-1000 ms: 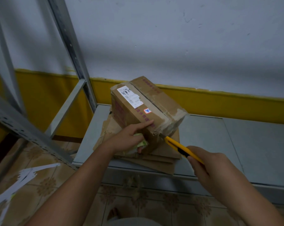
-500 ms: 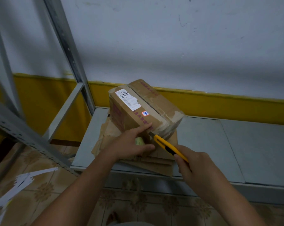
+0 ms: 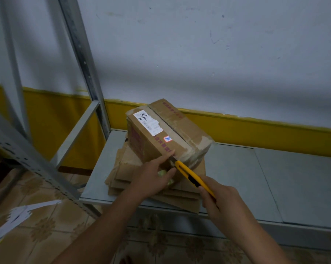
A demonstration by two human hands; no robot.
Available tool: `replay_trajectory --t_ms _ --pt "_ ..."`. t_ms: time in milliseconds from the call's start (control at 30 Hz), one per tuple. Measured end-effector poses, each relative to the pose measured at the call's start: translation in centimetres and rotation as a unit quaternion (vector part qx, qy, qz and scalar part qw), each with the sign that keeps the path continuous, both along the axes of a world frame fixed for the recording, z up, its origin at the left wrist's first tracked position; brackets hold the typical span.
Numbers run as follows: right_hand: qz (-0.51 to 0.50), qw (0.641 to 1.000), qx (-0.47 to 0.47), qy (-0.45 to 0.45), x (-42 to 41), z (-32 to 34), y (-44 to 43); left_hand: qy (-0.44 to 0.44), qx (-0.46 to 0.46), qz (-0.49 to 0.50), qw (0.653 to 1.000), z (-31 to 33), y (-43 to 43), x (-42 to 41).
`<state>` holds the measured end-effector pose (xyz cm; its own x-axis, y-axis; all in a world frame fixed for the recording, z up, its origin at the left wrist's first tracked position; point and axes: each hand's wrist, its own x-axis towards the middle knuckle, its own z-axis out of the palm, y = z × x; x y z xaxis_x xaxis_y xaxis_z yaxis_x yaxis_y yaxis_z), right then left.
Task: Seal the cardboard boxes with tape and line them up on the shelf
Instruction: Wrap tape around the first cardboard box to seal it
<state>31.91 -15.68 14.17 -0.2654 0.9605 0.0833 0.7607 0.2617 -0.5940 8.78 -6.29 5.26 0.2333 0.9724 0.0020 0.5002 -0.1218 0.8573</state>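
Note:
A brown cardboard box [image 3: 179, 128] with a white label and clear tape over its top seam sits tilted on a stack of flattened cardboard [image 3: 122, 168], on the grey shelf [image 3: 275, 178]. My left hand [image 3: 151, 178] grips a tape roll [image 3: 163, 174] against the box's near end, its index finger stretched along the box edge. My right hand [image 3: 223, 204] grips a yellow utility knife [image 3: 193, 176], and the blade tip touches the tape at the box's near corner beside that index finger.
A grey metal upright [image 3: 81, 54] and a slanted brace [image 3: 75, 134] stand left of the shelf. A loose perforated metal beam [image 3: 37, 168] leans across the lower left. White paper scraps [image 3: 18, 216] lie on the tiled floor. The wall rises right behind the shelf.
My right hand has pushed the knife up and left, from below the box's corner to the tape at my left index finger. My left hand has stayed on the tape roll.

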Motion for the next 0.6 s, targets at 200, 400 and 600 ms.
replay_trajectory --t_ms 200,400,600 --pt "0.017 1.0 0.014 -0.015 0.9 -0.8 -0.4 0.016 -0.009 -0.023 1.0 -0.1 0.2 0.1" --pt "0.029 0.998 0.023 0.041 0.0 -1.5 -1.3 0.02 -0.036 -0.036 0.998 0.2 0.5 0.5" --pt "-0.116 0.984 0.091 0.096 1.6 0.0 6.6 0.009 -0.011 -0.039 0.999 -0.2 0.5 0.1"
